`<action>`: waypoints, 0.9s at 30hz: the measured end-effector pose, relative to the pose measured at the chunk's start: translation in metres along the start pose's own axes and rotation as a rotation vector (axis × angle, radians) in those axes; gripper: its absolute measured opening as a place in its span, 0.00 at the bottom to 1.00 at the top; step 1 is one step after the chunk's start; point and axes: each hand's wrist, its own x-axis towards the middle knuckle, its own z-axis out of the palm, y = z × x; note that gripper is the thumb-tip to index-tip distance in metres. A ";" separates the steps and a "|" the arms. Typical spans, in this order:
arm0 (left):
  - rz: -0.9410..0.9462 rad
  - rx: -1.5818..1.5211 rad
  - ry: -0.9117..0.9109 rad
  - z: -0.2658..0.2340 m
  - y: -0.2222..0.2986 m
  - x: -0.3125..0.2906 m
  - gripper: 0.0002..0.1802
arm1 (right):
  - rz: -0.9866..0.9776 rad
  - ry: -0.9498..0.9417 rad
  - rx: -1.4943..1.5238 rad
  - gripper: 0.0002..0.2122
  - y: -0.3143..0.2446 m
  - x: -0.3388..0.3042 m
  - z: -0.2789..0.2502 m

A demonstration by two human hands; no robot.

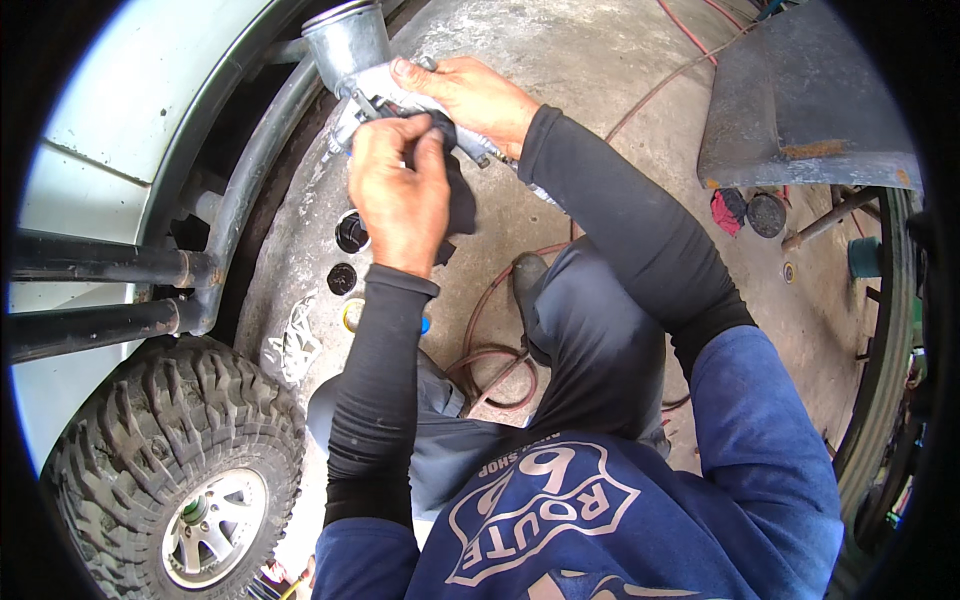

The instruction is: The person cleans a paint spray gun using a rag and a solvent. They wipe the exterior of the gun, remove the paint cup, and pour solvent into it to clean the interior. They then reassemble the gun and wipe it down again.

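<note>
A metal spray gun (372, 104) with a grey cup (345, 44) is held up over the floor at the top of the view. Around its body closes my right hand (482, 98), with the thumb along the top near the cup. My left hand (400, 195) is closed at the near side of the gun, thumb and fingers pinched together. Something dark shows beside those fingers, and I cannot make out what they grip. A hose runs from the gun's rear end, partly hidden by my right forearm.
A white vehicle (90, 120) with black tubular bars (95, 258) and a knobby tyre (150, 450) stands left. Open cans of dark liquid (342, 279) sit on the concrete floor. A reddish hose (475, 345) coils by my foot. At right are a metal bench (800, 110) and a red cloth (728, 212).
</note>
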 end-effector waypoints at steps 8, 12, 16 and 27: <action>0.147 0.012 -0.085 0.008 0.009 -0.017 0.07 | -0.030 0.012 0.123 0.28 -0.001 -0.002 -0.001; 0.117 0.025 -0.063 0.009 0.000 -0.013 0.07 | -0.024 -0.018 0.083 0.27 0.002 0.003 -0.001; 0.122 -0.041 -0.193 0.025 0.010 -0.044 0.07 | -0.015 0.054 0.144 0.28 0.008 0.006 0.002; 0.142 -0.137 -0.100 0.019 0.009 -0.030 0.07 | -0.113 0.058 0.126 0.28 -0.003 0.000 -0.002</action>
